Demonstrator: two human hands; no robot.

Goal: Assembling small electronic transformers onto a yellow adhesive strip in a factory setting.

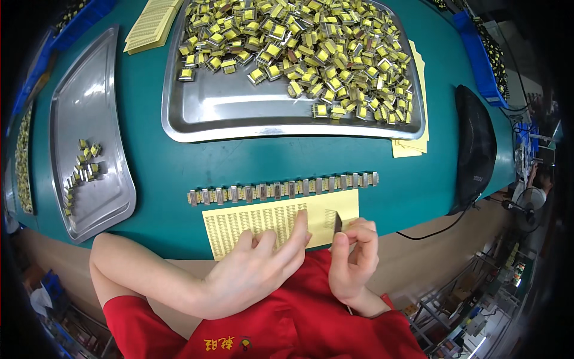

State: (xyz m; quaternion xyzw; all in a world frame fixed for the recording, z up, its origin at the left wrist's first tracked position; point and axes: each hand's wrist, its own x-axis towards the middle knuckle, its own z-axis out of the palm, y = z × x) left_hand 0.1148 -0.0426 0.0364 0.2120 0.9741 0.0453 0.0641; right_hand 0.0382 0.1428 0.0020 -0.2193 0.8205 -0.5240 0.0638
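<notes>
A yellow sheet of small printed labels (pixel 257 226) lies at the table's front edge, its right part mostly bare. My left hand (pixel 254 269) rests over the sheet with the index finger stretched onto the labels and the other fingers loosely bent, holding nothing. In my right hand (pixel 354 257), thumb and fingers pinch a small dark, pointed, blade-like piece (pixel 338 223), its tip up beside a short group of labels (pixel 330 218). Just beyond the sheet, small transformers (pixel 291 189) stand side by side in a long row.
A large metal tray (pixel 209 113) heaped with yellow-taped transformers (pixel 311 54) stands beyond the row. On the left, a narrower tray (pixel 89 197) holds several more. Yellow sheets (pixel 152 24) lie at the back left, others (pixel 412 146) by the large tray. A black bag-like object (pixel 475 149) sits right.
</notes>
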